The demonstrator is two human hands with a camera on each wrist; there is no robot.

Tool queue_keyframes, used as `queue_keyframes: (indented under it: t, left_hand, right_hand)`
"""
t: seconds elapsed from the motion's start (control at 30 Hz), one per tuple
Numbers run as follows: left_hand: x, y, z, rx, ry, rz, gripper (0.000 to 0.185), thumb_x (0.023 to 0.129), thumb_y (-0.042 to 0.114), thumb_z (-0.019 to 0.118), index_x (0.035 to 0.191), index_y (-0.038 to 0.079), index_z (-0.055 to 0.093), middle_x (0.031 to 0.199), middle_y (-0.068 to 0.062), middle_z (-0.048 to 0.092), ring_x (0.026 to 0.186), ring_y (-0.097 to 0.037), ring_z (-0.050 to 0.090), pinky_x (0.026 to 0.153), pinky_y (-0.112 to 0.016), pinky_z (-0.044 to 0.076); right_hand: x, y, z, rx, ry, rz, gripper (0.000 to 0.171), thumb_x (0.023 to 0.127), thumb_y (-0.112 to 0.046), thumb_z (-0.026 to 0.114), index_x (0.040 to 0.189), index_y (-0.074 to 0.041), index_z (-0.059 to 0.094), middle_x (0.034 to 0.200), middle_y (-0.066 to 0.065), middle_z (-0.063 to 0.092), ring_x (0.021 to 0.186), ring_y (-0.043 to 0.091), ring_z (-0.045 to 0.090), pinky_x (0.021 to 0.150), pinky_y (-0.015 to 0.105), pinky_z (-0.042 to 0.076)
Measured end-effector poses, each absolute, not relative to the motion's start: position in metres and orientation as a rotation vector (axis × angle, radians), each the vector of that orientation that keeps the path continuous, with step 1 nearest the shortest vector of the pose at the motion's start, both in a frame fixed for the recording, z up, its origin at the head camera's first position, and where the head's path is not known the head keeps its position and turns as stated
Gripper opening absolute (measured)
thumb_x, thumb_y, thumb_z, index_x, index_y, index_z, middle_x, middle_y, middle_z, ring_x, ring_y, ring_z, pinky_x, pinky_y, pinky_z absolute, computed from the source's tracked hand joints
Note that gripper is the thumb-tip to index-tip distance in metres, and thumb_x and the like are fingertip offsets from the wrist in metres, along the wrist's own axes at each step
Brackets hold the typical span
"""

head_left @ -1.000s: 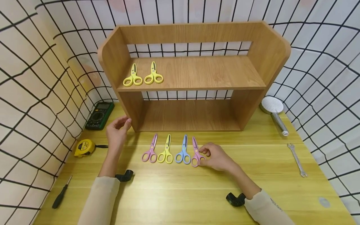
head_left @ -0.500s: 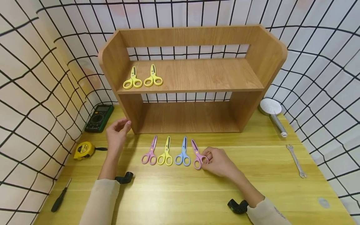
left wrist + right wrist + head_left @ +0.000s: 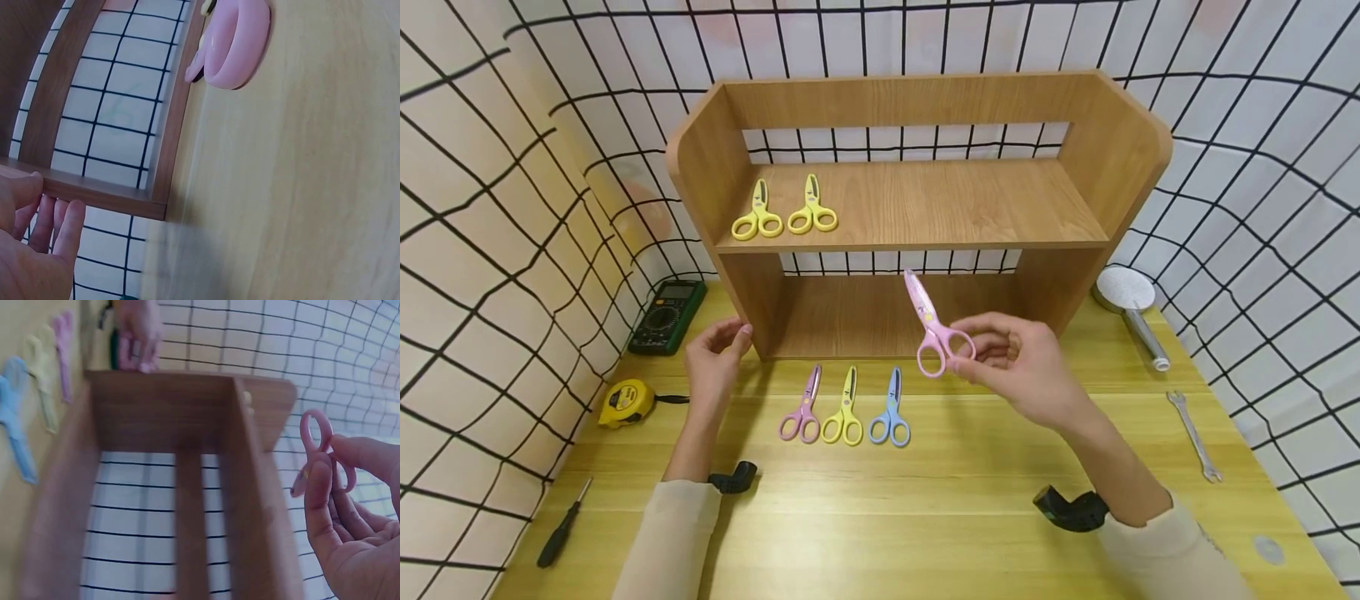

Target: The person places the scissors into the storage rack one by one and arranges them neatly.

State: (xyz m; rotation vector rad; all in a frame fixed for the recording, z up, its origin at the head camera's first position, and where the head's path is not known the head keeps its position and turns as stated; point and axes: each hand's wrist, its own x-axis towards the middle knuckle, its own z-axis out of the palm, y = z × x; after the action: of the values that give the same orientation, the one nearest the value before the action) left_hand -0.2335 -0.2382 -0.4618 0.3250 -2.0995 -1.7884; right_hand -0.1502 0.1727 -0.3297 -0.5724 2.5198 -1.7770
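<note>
My right hand pinches the handle of a pink pair of scissors and holds it in the air before the lower opening of a wooden shelf, blades pointing up. The right wrist view shows the same pink scissors between thumb and fingers. Three pairs lie in a row on the table: lilac-pink, yellow, blue. Two yellow pairs lie on the upper board. My left hand touches the shelf's left side panel near its foot with relaxed fingers.
A green multimeter, yellow tape measure and black screwdriver lie to the left. A shower head and a wrench lie to the right. Grid-patterned walls enclose the yellow wooden table.
The right hand lifted the pink scissors off the table, from the right end of the row, up toward the shelf. The left hand stayed at the shelf's side.
</note>
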Motion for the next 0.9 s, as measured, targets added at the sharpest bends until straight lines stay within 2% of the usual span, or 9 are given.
queue_keyframes:
  t: [0.2,0.33,0.4,0.63,0.7,0.9]
  left_hand:
    - [-0.233,-0.237,-0.462,0.325,-2.091,-1.782,0.031,0.094,0.023,0.078,0.118,0.004,0.074,0.101,0.001,0.073,0.091,-0.006,0.071,0.080,-0.014,0.061]
    - [-0.233,-0.237,-0.464,0.330,-2.076,-1.799,0.031,0.094,0.022,0.078,0.118,0.003,0.073,0.102,0.001,0.072,0.092,-0.006,0.071,0.081,-0.015,0.061]
    - [-0.233,-0.236,-0.464,0.329,-2.071,-1.805,0.031,0.094,0.021,0.078,0.119,0.003,0.073,0.102,0.001,0.072,0.092,-0.006,0.071,0.081,-0.015,0.062]
    - [-0.233,-0.238,-0.465,0.327,-2.073,-1.789,0.031,0.094,0.022,0.078,0.119,0.003,0.073,0.105,-0.003,0.074,0.093,-0.007,0.071,0.080,-0.015,0.061]
    - [-0.233,-0.238,-0.465,0.329,-2.084,-1.764,0.031,0.094,0.024,0.078,0.118,0.005,0.074,0.105,-0.003,0.074,0.093,-0.008,0.071,0.079,-0.013,0.061]
    - [-0.233,-0.237,-0.466,0.320,-2.082,-1.737,0.030,0.094,0.026,0.078,0.116,0.006,0.075,0.102,0.001,0.074,0.097,-0.012,0.070,0.078,-0.012,0.060]
  right_hand:
    - [-0.197,0.150,-0.267,-0.545,2.707,-1.685,0.036,0.089,-0.021,0.083,0.122,-0.013,0.073,0.091,0.007,0.076,0.079,0.019,0.072,0.066,0.026,0.061]
    - [-0.234,0.131,-0.247,-0.491,2.749,-1.593,0.035,0.091,-0.023,0.081,0.123,-0.012,0.072,0.094,0.007,0.078,0.077,0.020,0.070,0.060,0.024,0.055]
    - [-0.251,0.121,-0.243,-0.465,2.757,-1.580,0.036,0.092,-0.024,0.080,0.124,-0.010,0.072,0.095,0.006,0.078,0.076,0.019,0.068,0.057,0.022,0.051]
    - [-0.291,0.090,-0.242,-0.423,2.701,-1.576,0.037,0.092,-0.020,0.079,0.124,-0.005,0.071,0.098,0.006,0.078,0.078,0.012,0.069,0.064,0.020,0.057]
    - [-0.298,0.084,-0.242,-0.428,2.731,-1.522,0.037,0.092,-0.022,0.078,0.124,-0.006,0.072,0.098,0.005,0.078,0.079,0.011,0.066,0.062,0.019,0.052]
    - [-0.304,0.077,-0.243,-0.453,2.815,-1.315,0.039,0.092,-0.030,0.079,0.123,-0.007,0.073,0.107,0.006,0.069,0.097,0.015,0.059,0.072,0.025,0.051]
